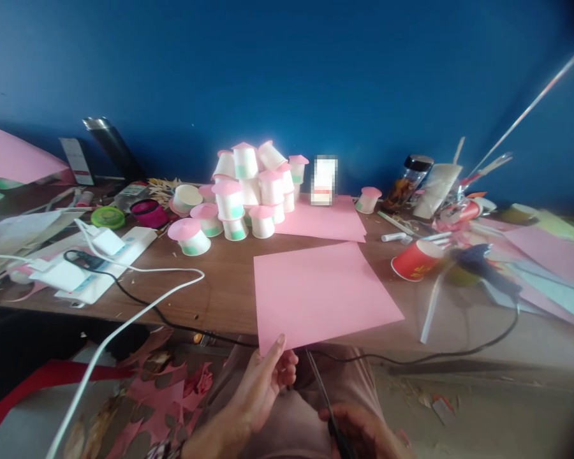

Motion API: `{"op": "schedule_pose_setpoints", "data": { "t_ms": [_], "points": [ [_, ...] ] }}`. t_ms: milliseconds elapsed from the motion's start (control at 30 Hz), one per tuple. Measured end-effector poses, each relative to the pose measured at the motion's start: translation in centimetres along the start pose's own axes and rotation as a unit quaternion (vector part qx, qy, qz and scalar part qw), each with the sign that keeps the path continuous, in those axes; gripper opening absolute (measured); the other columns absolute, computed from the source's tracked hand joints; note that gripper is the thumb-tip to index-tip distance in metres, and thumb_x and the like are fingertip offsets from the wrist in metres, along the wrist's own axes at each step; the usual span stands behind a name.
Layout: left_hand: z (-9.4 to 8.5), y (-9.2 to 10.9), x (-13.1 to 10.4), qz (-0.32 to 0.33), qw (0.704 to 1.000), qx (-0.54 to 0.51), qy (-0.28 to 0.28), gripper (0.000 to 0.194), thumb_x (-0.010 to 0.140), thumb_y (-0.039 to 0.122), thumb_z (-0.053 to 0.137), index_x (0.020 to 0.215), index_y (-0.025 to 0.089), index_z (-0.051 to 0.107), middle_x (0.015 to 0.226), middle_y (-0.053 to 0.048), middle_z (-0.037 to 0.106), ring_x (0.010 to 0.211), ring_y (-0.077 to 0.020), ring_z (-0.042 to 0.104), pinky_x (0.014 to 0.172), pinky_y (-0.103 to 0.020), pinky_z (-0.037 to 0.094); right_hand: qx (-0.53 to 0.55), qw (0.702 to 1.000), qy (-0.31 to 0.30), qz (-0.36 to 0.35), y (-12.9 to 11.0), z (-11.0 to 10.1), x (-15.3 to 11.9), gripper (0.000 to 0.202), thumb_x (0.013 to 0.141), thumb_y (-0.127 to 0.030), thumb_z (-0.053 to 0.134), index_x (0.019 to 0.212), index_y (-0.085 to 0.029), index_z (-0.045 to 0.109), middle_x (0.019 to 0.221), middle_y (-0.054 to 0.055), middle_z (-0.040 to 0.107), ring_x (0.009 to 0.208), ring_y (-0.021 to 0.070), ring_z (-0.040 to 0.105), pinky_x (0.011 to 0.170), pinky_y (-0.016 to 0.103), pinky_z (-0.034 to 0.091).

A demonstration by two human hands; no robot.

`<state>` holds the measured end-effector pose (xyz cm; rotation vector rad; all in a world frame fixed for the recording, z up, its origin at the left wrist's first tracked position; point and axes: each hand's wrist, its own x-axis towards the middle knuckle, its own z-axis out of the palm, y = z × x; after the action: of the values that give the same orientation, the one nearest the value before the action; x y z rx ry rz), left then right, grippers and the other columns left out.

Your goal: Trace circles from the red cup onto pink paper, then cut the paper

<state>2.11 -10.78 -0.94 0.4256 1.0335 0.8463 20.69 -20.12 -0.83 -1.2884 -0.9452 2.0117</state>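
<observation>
A sheet of pink paper (pixel 323 293) reaches over the front edge of the table. Its near left corner is pinched by my left hand (pixel 270 376), thumb on top and fingers curled below. Low in the view, my right hand (pixel 358 427) is wrapped around the dark handles of a pair of scissors (pixel 321 379). The blades point up and away from me, just below the paper's near edge and apart from it. Part of the right hand is cut off by the frame.
Paper cups with pink paper tops (pixel 229 201) are piled at the back. More pink sheets (pixel 320 220) lie behind. A red cup (pixel 416 260) and a blue glue gun (pixel 488 268) are on the right, a power strip (pixel 110 271) with cables on the left. Pink scraps (pixel 165 395) lie below.
</observation>
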Motion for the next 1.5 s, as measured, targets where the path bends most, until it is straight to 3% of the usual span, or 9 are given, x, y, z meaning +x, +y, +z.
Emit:
{"op": "schedule_pose_setpoints", "data": {
  "t_ms": [100,267,700,1133,1333,1500],
  "points": [
    [0.2,-0.5,0.0,0.001,1.0,0.001,0.005,0.044,0.066,0.053,0.074,0.075,0.014,0.056,0.064,0.0,0.058,0.052,-0.005,0.049,0.05,-0.018,0.039,-0.003,0.999,-0.029,0.039,-0.4,0.4,0.2,0.084,0.047,-0.072,0.073,0.111,-0.019,0.059,0.067,0.001,0.057,0.059,0.0147,0.049,0.057,0.025,0.037],
    [-0.1,-0.5,0.1,0.04,0.998,0.02,0.032,0.037,0.068,0.046,0.075,0.076,0.014,0.059,0.064,0.001,0.06,0.056,-0.0063,0.052,0.052,-0.018,0.04,-0.04,0.998,0.003,-0.04,-0.7,0.8,-0.9,0.07,0.066,-0.068,0.066,0.117,-0.021,0.055,0.08,0.003,0.059,0.07,0.0164,0.054,0.066,0.027,0.042],
    [-0.2,0.1,-0.6,0.054,0.994,0.078,0.057,0.035,0.068,0.048,0.073,0.072,0.014,0.062,0.062,0.0,0.06,0.054,-0.008,0.052,0.052,-0.021,0.04,-0.071,0.997,0.013,-0.025,-4.3,2.2,-0.4,0.065,0.07,-0.067,0.061,0.108,-0.016,0.056,0.07,-0.002,0.049,0.065,0.0133,0.04,0.06,0.025,0.033],
    [-0.4,0.2,-0.8,0.057,0.991,0.096,0.069,0.037,0.067,0.05,0.073,0.068,0.015,0.06,0.058,0.001,0.058,0.051,-0.0083,0.049,0.05,-0.021,0.038,-0.057,0.997,0.036,-0.037,-5.1,2.6,-0.5,0.072,0.064,-0.071,0.063,0.107,-0.014,0.056,0.068,-0.001,0.054,0.06,0.0124,0.045,0.057,0.024,0.036],
    [-0.5,0.3,-0.9,0.051,0.99,0.105,0.074,0.038,0.066,0.051,0.073,0.068,0.015,0.061,0.06,0.0,0.059,0.054,-0.0091,0.051,0.052,-0.022,0.039,-0.068,0.994,0.038,-0.08,-4.1,2.1,0.7,0.066,0.075,-0.067,0.059,0.114,-0.013,0.056,0.071,0.002,0.058,0.063,0.0133,0.049,0.059,0.025,0.037],
    [-0.7,0.3,-1.1,0.049,0.991,0.106,0.063,0.042,0.065,0.055,0.073,0.065,0.014,0.061,0.061,-0.001,0.058,0.055,-0.0084,0.05,0.053,-0.021,0.039,-0.057,0.994,0.038,-0.089,-4.3,2.2,0.9,0.066,0.074,-0.066,0.061,0.112,-0.013,0.056,0.07,0.002,0.058,0.063,0.0134,0.05,0.061,0.026,0.038]
  ]
}}
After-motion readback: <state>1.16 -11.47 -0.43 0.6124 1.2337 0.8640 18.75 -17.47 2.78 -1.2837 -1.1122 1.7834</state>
